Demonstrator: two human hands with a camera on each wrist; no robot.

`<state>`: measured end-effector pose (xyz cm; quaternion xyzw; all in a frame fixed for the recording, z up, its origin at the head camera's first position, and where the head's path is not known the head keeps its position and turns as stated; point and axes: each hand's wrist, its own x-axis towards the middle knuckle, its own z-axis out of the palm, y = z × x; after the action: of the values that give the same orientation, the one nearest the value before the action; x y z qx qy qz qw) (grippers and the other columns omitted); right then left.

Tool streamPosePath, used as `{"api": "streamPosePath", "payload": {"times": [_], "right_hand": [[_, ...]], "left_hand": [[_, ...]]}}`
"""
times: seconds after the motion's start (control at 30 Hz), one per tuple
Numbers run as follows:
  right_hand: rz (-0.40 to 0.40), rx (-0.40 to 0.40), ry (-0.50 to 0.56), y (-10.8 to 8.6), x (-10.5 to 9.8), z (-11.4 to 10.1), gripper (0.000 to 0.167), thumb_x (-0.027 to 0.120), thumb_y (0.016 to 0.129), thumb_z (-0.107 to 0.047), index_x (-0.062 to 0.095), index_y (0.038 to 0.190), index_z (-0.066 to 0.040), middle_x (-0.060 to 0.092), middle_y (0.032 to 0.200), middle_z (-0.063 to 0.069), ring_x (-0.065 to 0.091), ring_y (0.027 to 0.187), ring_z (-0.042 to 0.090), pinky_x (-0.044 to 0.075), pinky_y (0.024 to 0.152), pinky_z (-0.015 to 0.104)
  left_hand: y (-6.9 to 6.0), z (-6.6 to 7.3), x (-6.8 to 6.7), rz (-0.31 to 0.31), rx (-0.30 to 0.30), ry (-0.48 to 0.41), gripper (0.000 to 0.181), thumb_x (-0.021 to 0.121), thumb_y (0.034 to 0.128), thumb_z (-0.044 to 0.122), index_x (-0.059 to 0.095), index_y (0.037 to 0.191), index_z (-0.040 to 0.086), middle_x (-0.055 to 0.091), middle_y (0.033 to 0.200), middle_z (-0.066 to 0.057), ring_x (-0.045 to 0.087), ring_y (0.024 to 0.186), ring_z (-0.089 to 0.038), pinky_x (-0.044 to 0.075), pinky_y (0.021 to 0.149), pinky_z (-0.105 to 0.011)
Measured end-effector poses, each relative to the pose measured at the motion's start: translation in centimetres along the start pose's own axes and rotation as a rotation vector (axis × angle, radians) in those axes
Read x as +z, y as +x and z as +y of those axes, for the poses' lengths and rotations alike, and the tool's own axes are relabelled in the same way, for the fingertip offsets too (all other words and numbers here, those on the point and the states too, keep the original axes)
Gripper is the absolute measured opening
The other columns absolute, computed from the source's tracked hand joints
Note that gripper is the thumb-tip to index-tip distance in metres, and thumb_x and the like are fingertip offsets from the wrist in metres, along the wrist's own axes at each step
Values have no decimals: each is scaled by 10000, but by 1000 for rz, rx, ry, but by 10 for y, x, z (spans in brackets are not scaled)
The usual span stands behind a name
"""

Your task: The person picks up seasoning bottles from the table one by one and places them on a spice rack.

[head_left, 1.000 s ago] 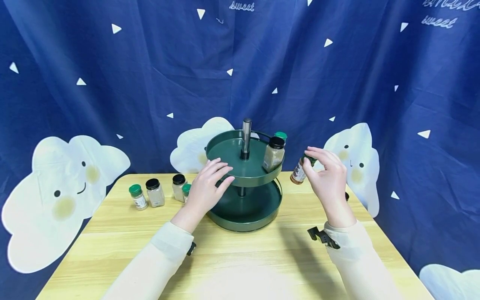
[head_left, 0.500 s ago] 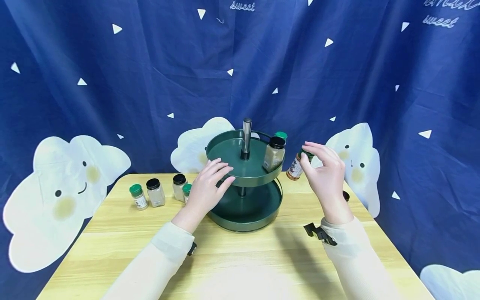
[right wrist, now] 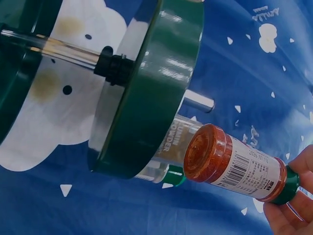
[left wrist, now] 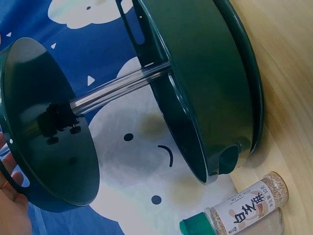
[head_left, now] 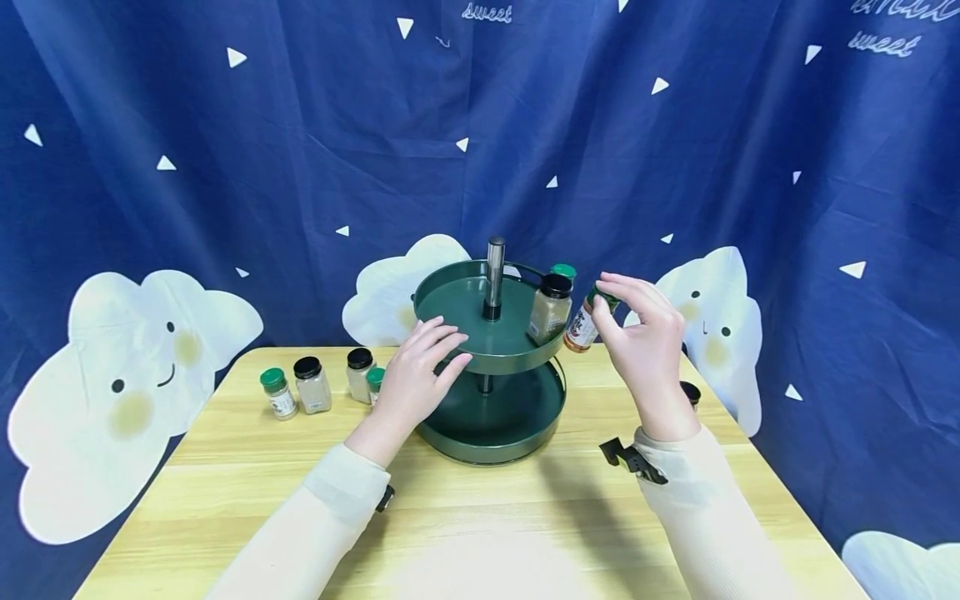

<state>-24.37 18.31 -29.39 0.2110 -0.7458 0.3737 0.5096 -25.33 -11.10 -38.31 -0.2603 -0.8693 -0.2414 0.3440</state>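
A two-tier dark green round rack [head_left: 491, 450] stands on the table. On its upper tier, at the right, are a black-capped jar [head_left: 550, 312] and a green-capped jar [head_left: 564, 271] behind it. My right hand [head_left: 647, 354] pinches the green cap of a red-orange spice jar [head_left: 581, 327], tilted just right of the upper tier; in the right wrist view that jar [right wrist: 234, 164] hangs from the fingertips [right wrist: 281, 213]. My left hand [head_left: 416, 379] is at the upper tier's left rim, and in the left wrist view its fingers [left wrist: 14, 183] touch the rim.
Left of the rack stand a green-capped jar [head_left: 279, 396], a black-capped jar [head_left: 312, 387], another black-capped jar [head_left: 359, 375] and a green-capped one [head_left: 374, 382] partly behind my left hand. A dark-capped jar [head_left: 691, 392] is partly hidden behind my right wrist. A blue curtain [head_left: 480, 125] hangs behind.
My right hand has moved left and slightly up with the red-orange jar, bringing it closer to the upper tier. My left hand has stayed in place.
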Motion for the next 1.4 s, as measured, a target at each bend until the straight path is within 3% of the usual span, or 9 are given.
{"api": "streamPosePath", "payload": {"times": [0.6, 1.4], "right_hand": [[-26, -34, 53, 11, 14, -17, 176, 732, 859, -66, 792, 1023, -42, 750, 1097, 72, 667, 1079, 258, 513, 965, 397], [-59, -41, 109, 3, 40, -13, 183, 736, 863, -36, 785, 1039, -30, 745, 1108, 90, 666, 1083, 266, 519, 962, 432]], "left_hand": [[-1, 1, 1, 21, -1, -15, 340, 692, 956, 331, 717, 1236, 140, 669, 1281, -67, 486, 1365, -251, 278, 1202, -430], [0, 1, 2, 28, 7, -7, 338, 689, 958, 336, 720, 1229, 136, 673, 1273, -69, 486, 1366, -250, 292, 1196, -444]]}}
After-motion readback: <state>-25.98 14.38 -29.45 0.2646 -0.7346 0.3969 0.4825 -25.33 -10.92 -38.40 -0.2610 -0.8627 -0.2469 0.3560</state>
